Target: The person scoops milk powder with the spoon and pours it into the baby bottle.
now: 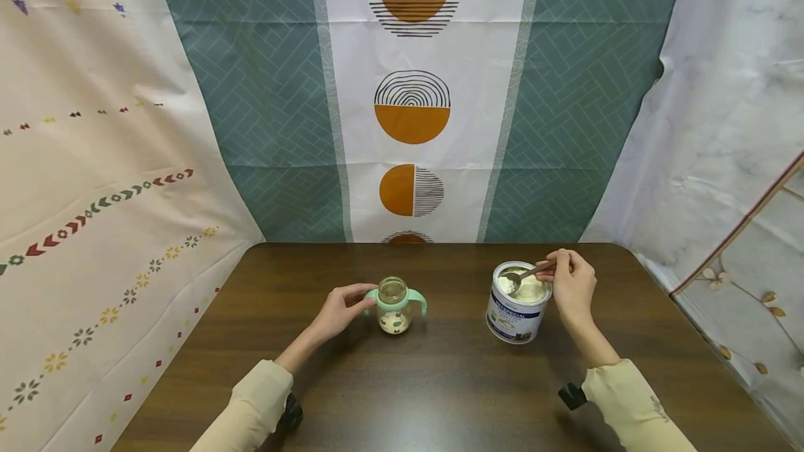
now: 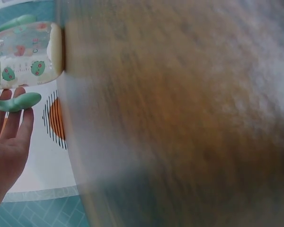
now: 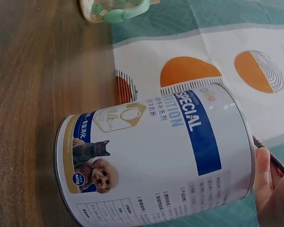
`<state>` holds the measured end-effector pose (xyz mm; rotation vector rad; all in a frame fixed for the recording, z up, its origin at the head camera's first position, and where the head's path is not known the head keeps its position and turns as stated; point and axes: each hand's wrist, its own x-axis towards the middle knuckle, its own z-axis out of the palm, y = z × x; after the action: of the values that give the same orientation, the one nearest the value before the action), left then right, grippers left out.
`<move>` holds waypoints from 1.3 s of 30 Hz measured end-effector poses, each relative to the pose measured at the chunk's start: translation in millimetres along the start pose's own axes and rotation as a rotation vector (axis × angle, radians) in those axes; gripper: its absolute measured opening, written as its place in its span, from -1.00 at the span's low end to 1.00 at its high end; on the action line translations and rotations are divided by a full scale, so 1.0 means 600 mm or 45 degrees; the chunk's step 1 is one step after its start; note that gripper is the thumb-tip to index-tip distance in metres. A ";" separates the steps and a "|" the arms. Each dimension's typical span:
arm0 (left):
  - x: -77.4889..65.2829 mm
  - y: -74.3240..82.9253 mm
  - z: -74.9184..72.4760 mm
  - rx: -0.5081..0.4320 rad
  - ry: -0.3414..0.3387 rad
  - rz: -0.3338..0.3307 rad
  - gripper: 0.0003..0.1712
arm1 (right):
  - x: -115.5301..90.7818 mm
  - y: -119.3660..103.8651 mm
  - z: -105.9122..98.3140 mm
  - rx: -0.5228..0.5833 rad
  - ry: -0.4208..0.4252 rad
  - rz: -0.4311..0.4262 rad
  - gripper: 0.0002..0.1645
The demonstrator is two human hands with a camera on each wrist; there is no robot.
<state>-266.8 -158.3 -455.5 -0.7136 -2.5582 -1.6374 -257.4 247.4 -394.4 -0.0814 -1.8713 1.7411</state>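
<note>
While the left hand (image 1: 342, 311) holds a bottle handle (image 2: 20, 102), the right hand (image 1: 571, 286) pinches a spoon (image 1: 514, 281), apparently scooping powder (image 1: 533, 290); next likely needs level leftward carrying.

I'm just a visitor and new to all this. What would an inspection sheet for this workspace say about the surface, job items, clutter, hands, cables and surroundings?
Surface: dark wood-grain table, shiny toward the front.
Bottle: upright, uncovered, two green handles, pale contents low inside.
Tin: upright, open, pale powder inside.
Spoon: bowl at the tin's mouth; contact with the powder unclear.
Clutter: nothing seen.
Left hand: holds one bottle handle.
Right hand: pinches the spoon.
Cables: nothing seen.
Surroundings: patterned cloths hang behind and at both sides.
</note>
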 end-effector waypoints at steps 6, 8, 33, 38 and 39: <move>0.000 -0.001 -0.001 -0.002 -0.002 0.000 -0.65 | 0.019 0.034 -0.011 0.098 0.037 0.236 -0.64; 0.000 -0.001 -0.001 0.001 -0.001 -0.005 -0.64 | 0.023 0.038 -0.015 0.153 0.041 0.308 -0.64; 0.000 -0.001 -0.002 0.002 0.002 -0.008 -0.64 | 0.038 0.016 -0.022 0.560 -0.045 0.616 -0.60; 0.000 -0.002 -0.003 -0.002 -0.010 -0.017 -0.63 | 0.038 0.010 -0.016 0.582 -0.045 0.608 -0.61; 0.000 -0.002 -0.002 -0.003 -0.011 -0.019 -0.63 | 0.038 0.009 -0.014 0.589 -0.047 0.607 -0.62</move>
<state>-267.4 -159.9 -455.8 -0.7051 -2.5736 -1.6458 -274.4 265.5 -391.2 -0.3394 -1.5024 2.4727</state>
